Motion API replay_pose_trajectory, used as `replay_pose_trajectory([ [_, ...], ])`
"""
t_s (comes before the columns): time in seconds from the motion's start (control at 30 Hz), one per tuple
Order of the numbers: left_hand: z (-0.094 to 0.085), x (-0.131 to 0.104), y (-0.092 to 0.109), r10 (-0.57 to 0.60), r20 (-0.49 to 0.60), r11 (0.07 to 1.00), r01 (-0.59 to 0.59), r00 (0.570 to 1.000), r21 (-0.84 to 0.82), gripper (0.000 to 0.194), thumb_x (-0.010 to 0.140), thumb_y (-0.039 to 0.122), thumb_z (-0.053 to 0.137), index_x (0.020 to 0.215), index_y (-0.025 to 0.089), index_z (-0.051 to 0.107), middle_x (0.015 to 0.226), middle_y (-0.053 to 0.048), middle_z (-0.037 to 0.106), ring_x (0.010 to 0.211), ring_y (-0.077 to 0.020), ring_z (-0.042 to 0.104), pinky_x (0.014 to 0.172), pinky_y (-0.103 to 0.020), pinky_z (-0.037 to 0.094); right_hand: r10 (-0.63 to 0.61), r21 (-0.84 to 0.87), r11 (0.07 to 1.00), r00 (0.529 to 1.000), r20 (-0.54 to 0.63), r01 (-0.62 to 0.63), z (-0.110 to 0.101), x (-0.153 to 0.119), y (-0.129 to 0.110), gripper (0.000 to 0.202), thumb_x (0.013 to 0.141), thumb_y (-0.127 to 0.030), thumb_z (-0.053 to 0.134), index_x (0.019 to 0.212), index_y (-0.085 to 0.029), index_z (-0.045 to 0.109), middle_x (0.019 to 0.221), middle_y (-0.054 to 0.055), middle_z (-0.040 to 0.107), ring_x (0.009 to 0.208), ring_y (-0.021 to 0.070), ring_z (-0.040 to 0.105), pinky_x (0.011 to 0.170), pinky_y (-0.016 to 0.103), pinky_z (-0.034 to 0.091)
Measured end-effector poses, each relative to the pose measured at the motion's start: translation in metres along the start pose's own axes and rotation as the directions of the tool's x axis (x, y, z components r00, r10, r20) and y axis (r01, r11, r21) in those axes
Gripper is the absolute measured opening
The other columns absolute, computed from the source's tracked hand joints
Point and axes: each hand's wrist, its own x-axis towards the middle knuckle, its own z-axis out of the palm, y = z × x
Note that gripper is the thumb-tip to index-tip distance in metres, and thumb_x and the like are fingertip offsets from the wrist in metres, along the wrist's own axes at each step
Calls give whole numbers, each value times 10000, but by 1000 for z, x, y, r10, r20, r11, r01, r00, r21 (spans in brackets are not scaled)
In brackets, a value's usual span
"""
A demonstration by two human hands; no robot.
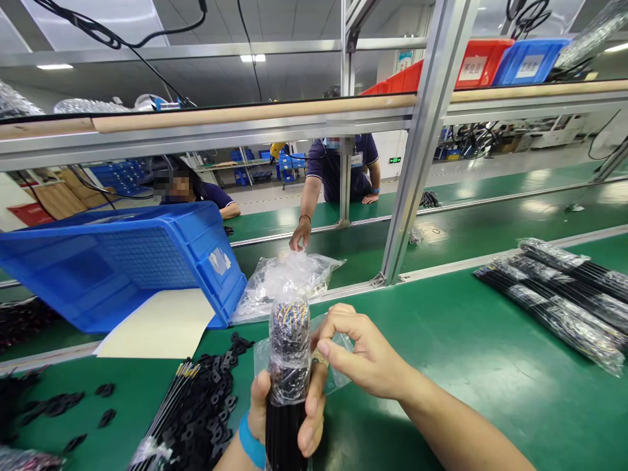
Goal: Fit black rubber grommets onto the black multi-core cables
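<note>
The left hand is wrapped tight around a bundle of black cables, held upright just above the green table, low in the middle of the view. A clear plastic bag sheathes the bundle's upper end (coloured wire tips show through it at the top). The right hand comes in from the right, its fingers curled and pinching the loose edge of that bag just beside the bundle. To the left of the hands lies a heap of small black clips with another wire bundle across it. Behind them a blue crate sits tipped on its side, with crumpled empty bags next to it. Bagged cable bundles lie well apart on the right. Across the belt, a co-worker's hand reaches down.
</note>
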Motion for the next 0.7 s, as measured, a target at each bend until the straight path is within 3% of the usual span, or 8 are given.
replay_pose_trajectory([
  [0.13, -5, -2, -1, 48, -45, 998, -46, 998, 51, 644, 948, 678, 562, 1010, 66, 756, 678, -15, 585, 449, -44, 419, 462, -145, 435, 23, -50, 999, 999, 31, -21, -2, 1, 3, 123, 957, -354, 706, 915, -245, 744, 903, -9, 756, 873, 183, 611, 958, 381, 355],
  [0.27, -18, -10, -7, 169, -180, 969, -130, 969, 212, 559, 944, 607, 620, 1233, 138, 711, 876, -69, 709, 575, -109, 644, 558, -211, 558, 61, -38, 998, 997, 50, -60, -6, 1, 6, 204, 968, -342, 684, 803, -236, 738, 827, -8, 741, 845, 183, 599, 936, 372, 367],
  [0.37, -23, -14, -11, 188, -233, 958, -126, 954, 256, 559, 931, 585, 653, 1306, 171, 675, 908, -76, 739, 615, -151, 706, 566, -245, 584, 92, -63, 994, 995, 47, -88, -5, 0, 8, 178, 938, -299, 677, 778, -223, 700, 787, -12, 703, 820, 177, 569, 895, 356, 380],
  [0.53, -23, -14, -9, 147, -284, 951, -57, 948, 303, 599, 879, 672, 669, 1018, 97, 761, 800, -77, 708, 579, -141, 675, 525, -217, 546, 85, -65, 994, 996, -15, -86, 1, -1, 8, 167, 891, -231, 598, 726, -211, 579, 733, -21, 635, 771, 163, 554, 830, 332, 405],
  [0.7, -20, -7, -1, 166, -269, 984, -141, 949, 109, 700, 924, 728, 554, 1341, 173, 643, 763, 1, 634, 475, -63, 499, 470, -168, 485, 105, 50, 994, 987, -122, -99, -3, -1, 6, 196, 983, -357, 600, 864, -211, 656, 878, 37, 721, 867, 201, 627, 854, 362, 464],
])
